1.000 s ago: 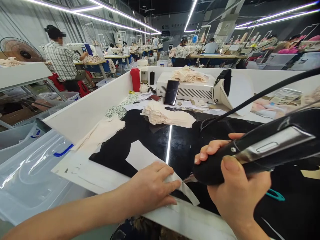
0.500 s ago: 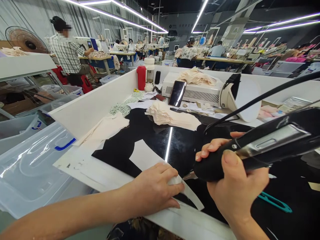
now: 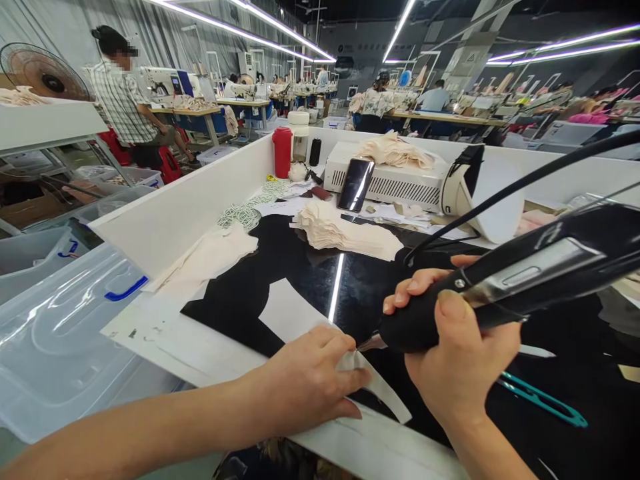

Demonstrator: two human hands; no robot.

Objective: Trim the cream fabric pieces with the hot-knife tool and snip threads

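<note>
My right hand (image 3: 460,333) wraps round a thick black handheld power tool (image 3: 500,293) with a long metal plate along its side. From its front a narrow metal tip (image 3: 371,343) reaches to the fingers of my left hand (image 3: 317,373). That hand is closed, its fingers pinching and pressing a curved white sheet piece (image 3: 290,310). The piece lies on the black work surface (image 3: 235,300), its narrow end (image 3: 387,393) sticking out right of my fingers. My fingers and palm hide its middle, and I cannot make out exactly where the tip touches.
A stack of cream cloth pieces (image 3: 345,233) lies beyond my hands, another pile (image 3: 210,260) to the left. A black cable (image 3: 525,177) arches over the right side. A teal tool (image 3: 545,400) lies below my right hand. A phone (image 3: 356,185) leans against a white box (image 3: 395,177).
My right hand and the black power tool have shifted slightly left, bringing the metal tip closer to my left fingers. The left hand has barely moved on the white piece.
</note>
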